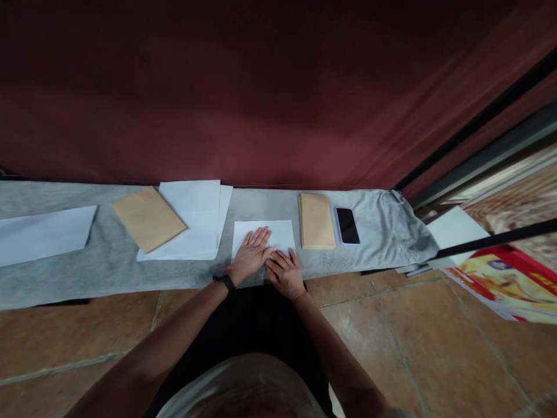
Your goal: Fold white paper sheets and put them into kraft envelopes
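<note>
A folded white sheet of paper lies on the grey cloth right in front of me. My left hand rests flat on the sheet with its fingers stretched out; a black band circles its wrist. My right hand lies flat on the sheet's near edge, fingers extended and touching the left hand's fingertips. Neither hand grips anything.
A stack of brown envelopes and a dark phone lie to the right. A single brown envelope rests on white sheets to the left. More white paper lies far left. A red curtain hangs behind. A colourful printed poster lies on the tiled floor.
</note>
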Demonstrator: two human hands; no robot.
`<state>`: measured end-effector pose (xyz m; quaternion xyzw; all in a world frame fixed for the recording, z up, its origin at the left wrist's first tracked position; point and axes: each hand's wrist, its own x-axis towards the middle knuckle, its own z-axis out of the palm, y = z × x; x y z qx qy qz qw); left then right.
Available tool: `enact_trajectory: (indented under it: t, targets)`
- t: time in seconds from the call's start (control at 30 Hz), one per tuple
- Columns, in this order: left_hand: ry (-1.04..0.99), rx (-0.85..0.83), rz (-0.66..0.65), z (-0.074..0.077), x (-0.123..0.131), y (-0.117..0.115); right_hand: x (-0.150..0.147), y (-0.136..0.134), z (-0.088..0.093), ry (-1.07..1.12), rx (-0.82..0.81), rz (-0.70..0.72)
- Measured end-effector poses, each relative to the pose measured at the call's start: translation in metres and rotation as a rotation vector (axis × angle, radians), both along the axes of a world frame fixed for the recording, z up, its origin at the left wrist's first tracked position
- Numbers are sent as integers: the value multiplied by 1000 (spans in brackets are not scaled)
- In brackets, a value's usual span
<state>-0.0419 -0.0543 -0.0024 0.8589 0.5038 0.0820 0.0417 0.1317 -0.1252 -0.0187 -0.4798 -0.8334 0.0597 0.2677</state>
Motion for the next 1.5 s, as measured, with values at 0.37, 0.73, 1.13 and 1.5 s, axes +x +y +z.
enact_trajectory:
  t: [0.37,0.73,1.13,1.5]
  targets:
    - [-19,16,27,-4,6,35,1,-1,3,73,-48,-2]
    - [-56,45,-19,-7,6,35,2,1,0,159,-30,-80]
    - [-35,12,-217,2,-7,-12,-3,1,-7,237,-17,-193]
    - [-7,-28,-320,0,-15,-45,-2,1,-8,146,-25,-145]
